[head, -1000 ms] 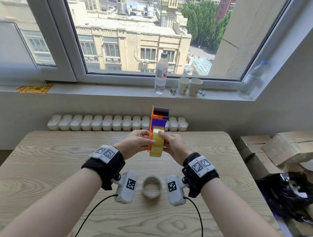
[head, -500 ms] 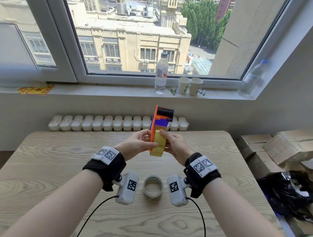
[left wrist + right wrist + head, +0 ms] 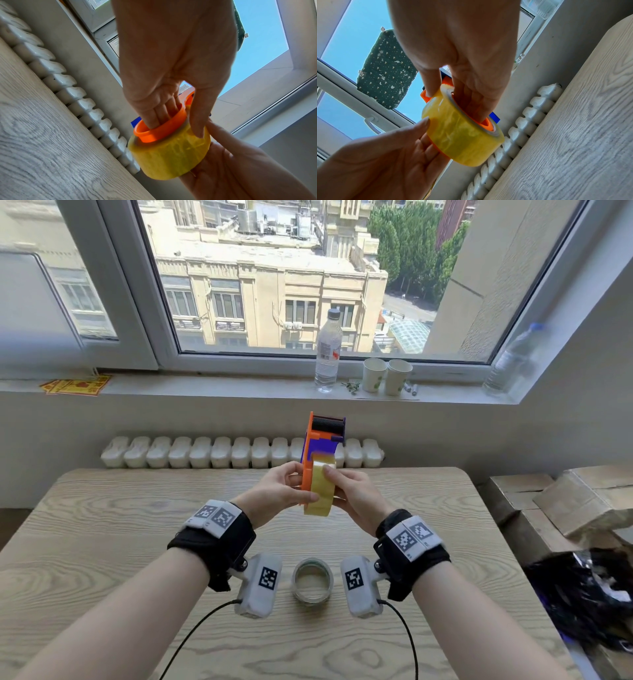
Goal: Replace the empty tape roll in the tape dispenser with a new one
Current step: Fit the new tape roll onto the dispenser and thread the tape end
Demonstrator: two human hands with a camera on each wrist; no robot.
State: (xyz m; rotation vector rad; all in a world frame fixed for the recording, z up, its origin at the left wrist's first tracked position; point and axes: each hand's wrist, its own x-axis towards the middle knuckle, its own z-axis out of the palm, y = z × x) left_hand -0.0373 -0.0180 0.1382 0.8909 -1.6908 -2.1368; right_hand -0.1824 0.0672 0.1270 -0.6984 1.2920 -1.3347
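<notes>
Above the wooden table (image 3: 102, 525) I hold an orange and purple tape dispenser (image 3: 322, 446) upright, with a full yellow tape roll (image 3: 320, 487) on its orange hub (image 3: 159, 129). My left hand (image 3: 301, 487) grips the dispenser: its fingers reach into the hub and its thumb lies on the yellow tape roll (image 3: 171, 155). My right hand (image 3: 334, 484) holds the yellow tape roll (image 3: 458, 135) from the other side, fingers inside the core, thumb on the rim. An empty clear roll (image 3: 312, 580) lies flat on the table between my wrists.
A row of white moulded pieces (image 3: 205, 451) lines the table's far edge. On the windowsill stand a water bottle (image 3: 328, 354), two paper cups (image 3: 387, 376) and another bottle (image 3: 513, 361). Cardboard boxes (image 3: 565, 501) and a black bag (image 3: 582, 601) crowd the right side.
The dispenser has turned a little in my hands and shows more of its black roller. Both hands keep their hold on it and the yellow roll.
</notes>
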